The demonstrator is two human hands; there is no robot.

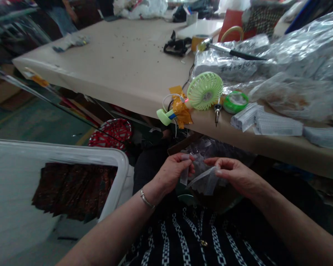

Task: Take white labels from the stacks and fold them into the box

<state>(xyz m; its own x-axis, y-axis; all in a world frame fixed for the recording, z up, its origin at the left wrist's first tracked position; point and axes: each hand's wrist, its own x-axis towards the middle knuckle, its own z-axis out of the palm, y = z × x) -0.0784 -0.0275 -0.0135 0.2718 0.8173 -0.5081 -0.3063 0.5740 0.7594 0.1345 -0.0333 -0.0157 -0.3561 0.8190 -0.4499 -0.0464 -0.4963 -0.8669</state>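
Note:
Above my lap, my left hand [174,170] pinches a short translucent plastic strip [184,176] between thumb and fingers. To its right, my right hand [235,173] grips another translucent plastic strip [201,176] by its end, thumb against forefinger. The two hands are a little apart, with the strip in the right hand slanting down toward the left one. Below and behind them lies a heap of similar clear pieces [208,186], partly hidden by my fingers. What exactly these strips are, I cannot make out.
A green fan [205,91] is taped at the table edge, beside a screwdriver-like tool [217,113] and a green tape roll [235,102]. Stacked strips [279,125] lie rightward, before plastic bags [296,94]. A white bin [122,166] with dark patterned pieces [74,188] stands left.

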